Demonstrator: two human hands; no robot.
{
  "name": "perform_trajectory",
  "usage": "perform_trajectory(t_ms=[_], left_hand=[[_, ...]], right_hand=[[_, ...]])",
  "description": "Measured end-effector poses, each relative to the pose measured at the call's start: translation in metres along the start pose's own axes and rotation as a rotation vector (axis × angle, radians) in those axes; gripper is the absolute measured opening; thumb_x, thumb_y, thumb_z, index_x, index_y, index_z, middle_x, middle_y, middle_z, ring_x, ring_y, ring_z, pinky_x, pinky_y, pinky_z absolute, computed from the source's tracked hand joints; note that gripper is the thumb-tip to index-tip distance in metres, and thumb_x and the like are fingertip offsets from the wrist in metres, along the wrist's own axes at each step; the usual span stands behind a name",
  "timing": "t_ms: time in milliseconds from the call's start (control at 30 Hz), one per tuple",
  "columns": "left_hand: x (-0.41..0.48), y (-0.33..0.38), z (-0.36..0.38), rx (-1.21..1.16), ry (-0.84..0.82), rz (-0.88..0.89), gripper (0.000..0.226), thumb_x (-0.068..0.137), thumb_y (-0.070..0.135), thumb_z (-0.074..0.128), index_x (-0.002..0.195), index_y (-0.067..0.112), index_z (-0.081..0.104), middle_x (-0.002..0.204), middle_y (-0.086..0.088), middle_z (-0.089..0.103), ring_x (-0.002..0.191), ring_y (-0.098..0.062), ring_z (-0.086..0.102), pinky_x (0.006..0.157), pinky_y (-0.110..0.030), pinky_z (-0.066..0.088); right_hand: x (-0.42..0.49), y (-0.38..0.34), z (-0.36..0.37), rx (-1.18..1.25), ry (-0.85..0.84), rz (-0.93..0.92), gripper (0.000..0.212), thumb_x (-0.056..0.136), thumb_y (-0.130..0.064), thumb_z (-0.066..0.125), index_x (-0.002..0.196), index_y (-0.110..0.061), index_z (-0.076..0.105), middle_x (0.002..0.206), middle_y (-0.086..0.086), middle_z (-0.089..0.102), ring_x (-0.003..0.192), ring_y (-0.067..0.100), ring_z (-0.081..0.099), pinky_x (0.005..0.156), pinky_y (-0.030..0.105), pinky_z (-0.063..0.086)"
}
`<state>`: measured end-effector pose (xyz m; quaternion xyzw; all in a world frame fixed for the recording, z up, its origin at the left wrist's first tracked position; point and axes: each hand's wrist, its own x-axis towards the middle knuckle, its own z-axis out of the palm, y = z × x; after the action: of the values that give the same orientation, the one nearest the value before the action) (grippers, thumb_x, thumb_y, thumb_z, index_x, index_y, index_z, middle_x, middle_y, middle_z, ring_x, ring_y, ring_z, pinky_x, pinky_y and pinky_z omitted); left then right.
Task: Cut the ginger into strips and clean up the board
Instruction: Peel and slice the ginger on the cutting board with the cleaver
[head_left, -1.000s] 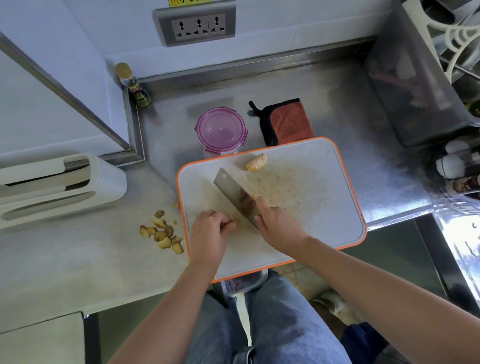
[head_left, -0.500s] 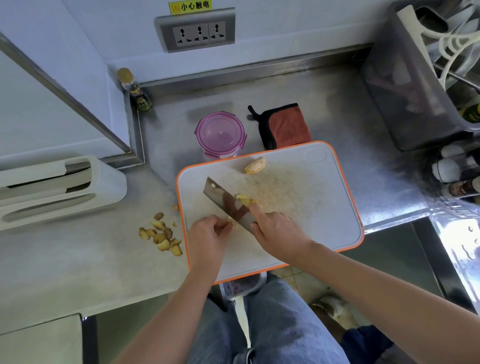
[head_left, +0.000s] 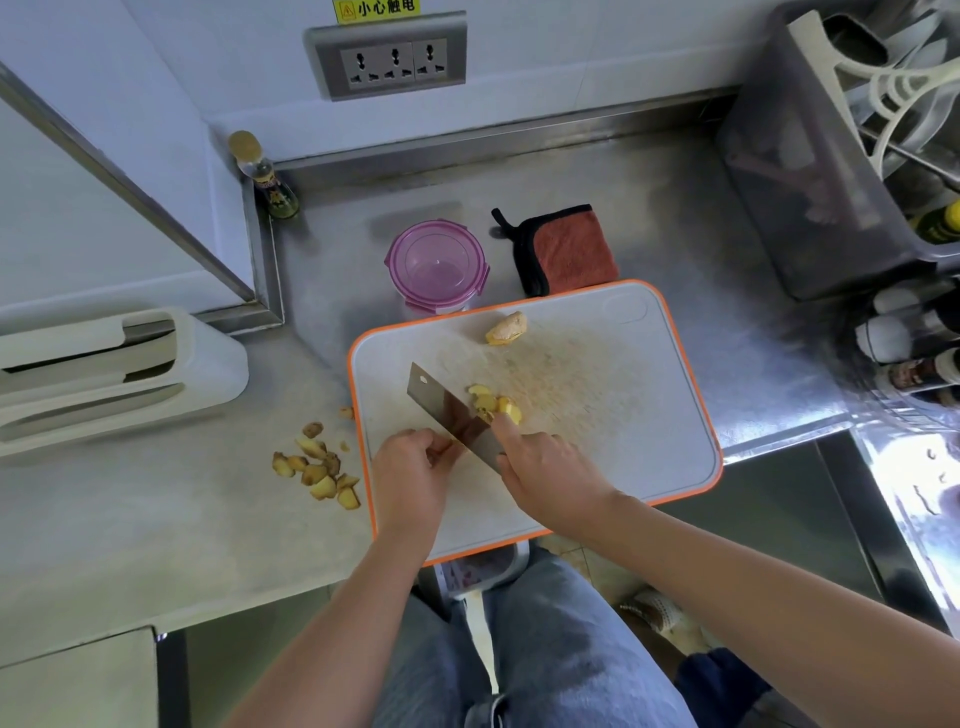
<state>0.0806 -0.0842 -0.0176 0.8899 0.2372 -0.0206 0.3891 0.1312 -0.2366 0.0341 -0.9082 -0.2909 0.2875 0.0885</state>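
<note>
The right hand's (head_left: 545, 470) fingers are clamped round the handle of the cleaver (head_left: 448, 413), with the forefinger (head_left: 506, 427) laid straight along the flat of the blade, probably to steady it and guide each stroke. The blade runs on a slant toward the upper left of the frame, its edge down on the board (head_left: 623, 426).

Just on the other side of the steel, the left hand (head_left: 413, 470) has its fingers curled in together, knuckles close to the blade. This looks like the guarded hold used to pin a piece while keeping the fingertips back. What lies beneath them is hidden, so whether they hold ginger cannot be told.

Against the far face of the blade, touching the forefinger's tip, lies a small heap of cut slices (head_left: 493, 402), three or four, yellow and still broad rather than strip-thin. By that, the cutting seems to be in its middle. One uncut ginger knob (head_left: 506, 328) waits near the board's upper edge, apart from the knife, likely kept for later.

To the left of the board, on the counter (head_left: 156, 519), lies a loose scatter of about ten brownish trimmings (head_left: 317, 467), seemingly pushed aside as waste.

Above the board stand one tub (head_left: 436, 265) with a purple lid and one folded red cloth (head_left: 569, 249) edged in black, both within reach, perhaps for the strips and the wiping. One small bottle (head_left: 265, 179) stands in the corner at upper left, below a socket plate (head_left: 395, 57) with three outlets.
</note>
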Motion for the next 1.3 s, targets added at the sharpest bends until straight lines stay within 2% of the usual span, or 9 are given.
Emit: perform_trajectory(t_ms=[200, 467, 633, 900, 1000, 1133, 1233, 1300], left_hand=[[0.001, -0.002, 0.001, 0.005, -0.010, 0.025, 0.010, 0.082, 0.024, 0.075, 0.080, 0.014, 0.077, 0.076, 0.000, 0.071, 0.071, -0.017, 0.062, 0.064, -0.029, 0.045], [0.003, -0.005, 0.002, 0.017, -0.022, 0.022, 0.008, 0.082, 0.021, 0.075, 0.083, 0.014, 0.077, 0.080, 0.000, 0.072, 0.073, -0.017, 0.063, 0.064, -0.025, 0.041], [0.004, -0.007, 0.003, 0.035, -0.023, 0.047, 0.009, 0.082, 0.024, 0.075, 0.083, 0.015, 0.077, 0.078, 0.001, 0.071, 0.072, -0.017, 0.062, 0.063, -0.025, 0.041], [0.004, -0.004, 0.001, 0.056, -0.029, 0.069, 0.009, 0.082, 0.022, 0.074, 0.080, 0.013, 0.076, 0.077, -0.002, 0.069, 0.072, -0.018, 0.060, 0.063, -0.025, 0.036], [0.004, -0.003, 0.000, 0.051, -0.033, 0.078, 0.009, 0.082, 0.021, 0.075, 0.078, 0.013, 0.076, 0.076, -0.002, 0.069, 0.071, -0.018, 0.059, 0.062, -0.022, 0.034], [0.004, -0.004, 0.001, 0.036, -0.028, 0.054, 0.006, 0.081, 0.019, 0.075, 0.078, 0.014, 0.076, 0.077, -0.001, 0.070, 0.068, -0.012, 0.057, 0.059, -0.015, 0.029], [0.005, -0.006, 0.000, 0.039, -0.040, 0.052, 0.006, 0.082, 0.018, 0.075, 0.078, 0.013, 0.075, 0.077, 0.000, 0.070, 0.071, -0.015, 0.061, 0.061, -0.018, 0.033], [0.006, -0.006, -0.001, 0.044, -0.043, 0.082, 0.007, 0.081, 0.017, 0.076, 0.077, 0.012, 0.075, 0.076, 0.000, 0.070, 0.069, -0.014, 0.060, 0.059, -0.014, 0.033]], right_hand=[[-0.002, -0.001, -0.002, 0.011, 0.001, 0.014, 0.027, 0.102, -0.020, 0.031, 0.128, -0.011, 0.029, 0.065, -0.002, 0.035, 0.065, 0.026, 0.045, 0.060, 0.037, 0.039], [-0.003, -0.002, -0.002, -0.018, 0.001, 0.013, 0.029, 0.102, -0.020, 0.030, 0.129, -0.010, 0.028, 0.062, -0.003, 0.033, 0.062, 0.024, 0.041, 0.058, 0.035, 0.034], [-0.003, -0.002, -0.005, -0.005, -0.029, 0.015, 0.026, 0.102, -0.019, 0.031, 0.126, -0.010, 0.030, 0.063, -0.001, 0.035, 0.065, 0.027, 0.046, 0.059, 0.037, 0.039], [-0.003, -0.003, -0.005, -0.085, -0.044, 0.039, 0.040, 0.096, -0.006, 0.037, 0.133, -0.013, 0.024, 0.063, 0.000, 0.039, 0.053, 0.017, 0.039, 0.046, 0.029, 0.030], [0.009, -0.011, -0.003, -0.076, -0.052, 0.055, 0.035, 0.093, -0.001, 0.038, 0.125, -0.012, 0.029, 0.064, 0.000, 0.036, 0.053, 0.017, 0.037, 0.047, 0.030, 0.029], [0.028, -0.020, 0.005, -0.022, -0.023, 0.076, 0.026, 0.092, -0.002, 0.039, 0.115, -0.012, 0.031, 0.066, 0.001, 0.036, 0.063, 0.029, 0.047, 0.056, 0.035, 0.036], [0.030, -0.018, 0.011, -0.014, 0.007, 0.055, 0.025, 0.095, -0.006, 0.039, 0.118, -0.012, 0.030, 0.070, 0.003, 0.040, 0.061, 0.028, 0.044, 0.055, 0.034, 0.034], [0.023, -0.012, 0.015, -0.036, 0.008, 0.035, 0.022, 0.098, -0.011, 0.037, 0.119, -0.011, 0.032, 0.068, 0.001, 0.038, 0.055, 0.023, 0.038, 0.053, 0.032, 0.031]])
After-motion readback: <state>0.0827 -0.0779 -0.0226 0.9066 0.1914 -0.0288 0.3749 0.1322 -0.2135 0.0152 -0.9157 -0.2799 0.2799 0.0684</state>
